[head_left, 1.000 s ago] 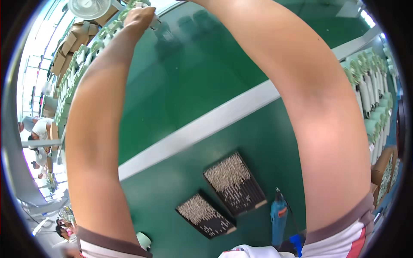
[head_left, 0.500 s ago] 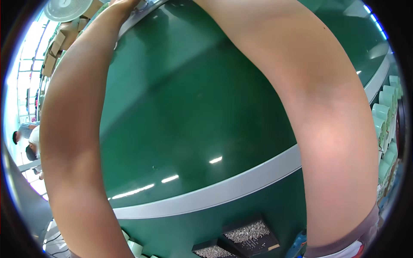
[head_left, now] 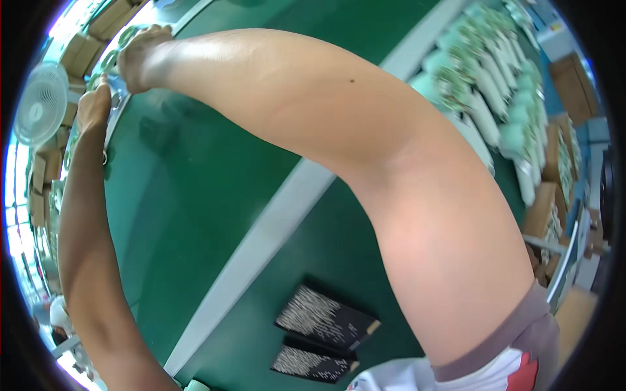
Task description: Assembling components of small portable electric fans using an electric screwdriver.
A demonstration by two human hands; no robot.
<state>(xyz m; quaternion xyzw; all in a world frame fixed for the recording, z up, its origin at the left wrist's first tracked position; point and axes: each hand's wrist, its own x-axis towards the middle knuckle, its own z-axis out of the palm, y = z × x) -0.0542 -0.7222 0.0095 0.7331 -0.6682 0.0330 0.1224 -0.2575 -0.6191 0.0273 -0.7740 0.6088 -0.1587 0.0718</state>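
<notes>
Grey strip [head_left: 261, 241]: slants across the green surface [head_left: 208, 176].
Left hand [head_left: 95, 107]: well to the left of the strip, at the far edge, near the pale green rings [head_left: 109, 61]; too small to tell whether it pinches anything.
Right hand [head_left: 145, 58]: also left of the strip, near the left one; fingers look bent — what they press on, if anything, I cannot tell.
Pale green rings: left of the strip, lined along the far edge close to both hands — probably light, stiff, smooth plastic, a little slippery; best held by the outer rim, squeezed gently.
Black trays [head_left: 357, 327]: right of the strip, bearing small metallic pieces [head_left: 306, 313].
</notes>
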